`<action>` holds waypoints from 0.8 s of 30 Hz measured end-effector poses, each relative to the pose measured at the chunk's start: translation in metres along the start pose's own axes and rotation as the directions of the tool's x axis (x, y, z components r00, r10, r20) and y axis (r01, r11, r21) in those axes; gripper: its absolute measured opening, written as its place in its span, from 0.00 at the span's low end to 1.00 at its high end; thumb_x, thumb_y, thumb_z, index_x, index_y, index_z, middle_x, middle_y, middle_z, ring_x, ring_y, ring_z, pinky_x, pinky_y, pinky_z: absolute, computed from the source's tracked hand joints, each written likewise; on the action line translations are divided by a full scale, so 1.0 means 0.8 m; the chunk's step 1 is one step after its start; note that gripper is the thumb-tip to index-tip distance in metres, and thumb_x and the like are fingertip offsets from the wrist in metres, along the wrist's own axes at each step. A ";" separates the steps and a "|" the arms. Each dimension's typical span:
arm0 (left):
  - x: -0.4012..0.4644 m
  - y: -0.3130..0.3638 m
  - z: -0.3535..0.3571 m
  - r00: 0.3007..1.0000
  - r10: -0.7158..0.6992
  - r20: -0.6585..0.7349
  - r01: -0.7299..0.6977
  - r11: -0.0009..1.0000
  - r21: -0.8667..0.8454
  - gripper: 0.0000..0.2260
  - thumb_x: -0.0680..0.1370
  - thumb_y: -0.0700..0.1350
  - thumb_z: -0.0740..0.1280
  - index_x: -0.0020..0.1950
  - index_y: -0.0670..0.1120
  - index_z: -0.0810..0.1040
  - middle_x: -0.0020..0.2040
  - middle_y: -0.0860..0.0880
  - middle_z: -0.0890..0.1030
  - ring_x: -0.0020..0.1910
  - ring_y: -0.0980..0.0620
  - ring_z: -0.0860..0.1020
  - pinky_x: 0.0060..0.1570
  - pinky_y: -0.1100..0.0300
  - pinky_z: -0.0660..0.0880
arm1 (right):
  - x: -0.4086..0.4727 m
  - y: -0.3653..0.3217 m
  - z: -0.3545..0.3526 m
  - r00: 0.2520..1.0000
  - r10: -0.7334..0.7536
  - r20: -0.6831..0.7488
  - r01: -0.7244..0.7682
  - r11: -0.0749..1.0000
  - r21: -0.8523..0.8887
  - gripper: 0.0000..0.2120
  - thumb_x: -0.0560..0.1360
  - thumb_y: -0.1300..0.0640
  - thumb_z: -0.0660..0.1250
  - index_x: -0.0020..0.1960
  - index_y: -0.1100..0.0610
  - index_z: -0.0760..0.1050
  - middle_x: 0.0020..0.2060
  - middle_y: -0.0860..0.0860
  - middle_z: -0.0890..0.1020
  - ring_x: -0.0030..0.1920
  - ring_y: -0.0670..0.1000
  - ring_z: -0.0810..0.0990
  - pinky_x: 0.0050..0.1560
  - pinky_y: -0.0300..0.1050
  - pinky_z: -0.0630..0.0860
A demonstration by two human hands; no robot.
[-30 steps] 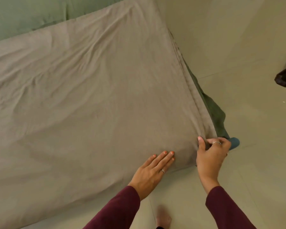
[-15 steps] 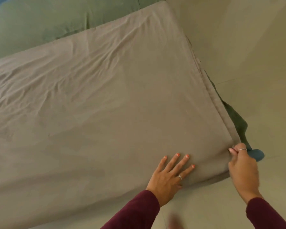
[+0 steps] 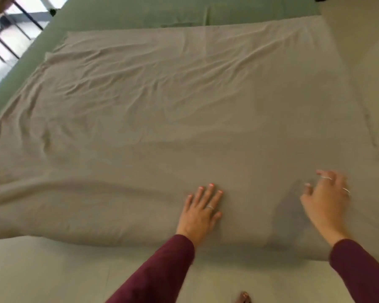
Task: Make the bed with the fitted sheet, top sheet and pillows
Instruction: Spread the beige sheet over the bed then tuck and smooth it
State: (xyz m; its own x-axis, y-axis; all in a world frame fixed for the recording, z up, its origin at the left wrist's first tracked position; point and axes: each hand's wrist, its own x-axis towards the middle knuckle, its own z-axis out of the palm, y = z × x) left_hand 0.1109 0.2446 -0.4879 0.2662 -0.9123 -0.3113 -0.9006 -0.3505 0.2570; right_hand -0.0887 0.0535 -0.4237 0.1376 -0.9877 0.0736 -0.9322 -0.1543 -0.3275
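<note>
A taupe top sheet [image 3: 162, 119] lies spread over the bed, creased across its far half. Under it a green fitted sheet [image 3: 26, 68] shows along the left side and at the head. Two green pillows [image 3: 140, 12] lie side by side at the head of the bed. My left hand [image 3: 202, 212] rests flat on the top sheet near the foot edge, fingers straight and spread. My right hand [image 3: 325, 200], blurred, is over the sheet near the right foot corner with fingers spread and holds nothing.
Pale floor [image 3: 53, 272] runs along the foot of the bed and up the right side [image 3: 372, 62]. A window with dark bars [image 3: 7, 36] is at the upper left. My bare foot [image 3: 243, 298] shows at the bottom edge.
My right hand has let go of the sheet's right foot corner and moved onto the bed top, fingers spread. The view has swung left and up, showing the whole bed. My left hand stays flat.
</note>
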 end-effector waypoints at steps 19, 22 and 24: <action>-0.368 -0.528 -0.023 0.942 -0.333 0.037 0.330 0.941 0.069 0.24 0.76 0.55 0.53 0.70 0.52 0.71 0.73 0.52 0.67 0.69 0.49 0.69 0.63 0.46 0.70 | -0.425 -0.558 0.208 0.097 -0.800 0.593 0.801 0.416 0.430 0.23 0.73 0.53 0.62 0.67 0.56 0.73 0.65 0.53 0.77 0.58 0.54 0.80 0.57 0.48 0.77; -0.394 -0.584 -0.041 0.803 -0.591 -0.073 0.588 0.806 -0.066 0.23 0.80 0.54 0.53 0.73 0.49 0.67 0.76 0.53 0.58 0.73 0.50 0.64 0.67 0.48 0.65 | -0.428 -0.614 0.221 0.162 -0.780 0.605 0.821 0.446 0.355 0.23 0.76 0.54 0.60 0.71 0.58 0.69 0.70 0.55 0.70 0.64 0.57 0.76 0.62 0.51 0.74; -0.402 -0.624 -0.049 0.669 -0.741 -0.060 0.715 0.664 -0.219 0.25 0.82 0.54 0.53 0.78 0.49 0.54 0.78 0.52 0.50 0.77 0.52 0.53 0.73 0.51 0.55 | -0.437 -0.649 0.228 0.137 -0.700 0.700 0.813 0.483 0.325 0.23 0.80 0.52 0.57 0.74 0.55 0.62 0.74 0.51 0.64 0.69 0.55 0.68 0.69 0.49 0.66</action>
State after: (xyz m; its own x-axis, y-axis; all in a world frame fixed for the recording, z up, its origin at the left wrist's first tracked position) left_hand 0.4886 0.7048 -0.4802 0.8656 -0.3636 -0.3441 -0.3323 -0.9314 0.1483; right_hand 0.4082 0.4745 -0.4516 0.9063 -0.0436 -0.4204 -0.2301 -0.8852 -0.4043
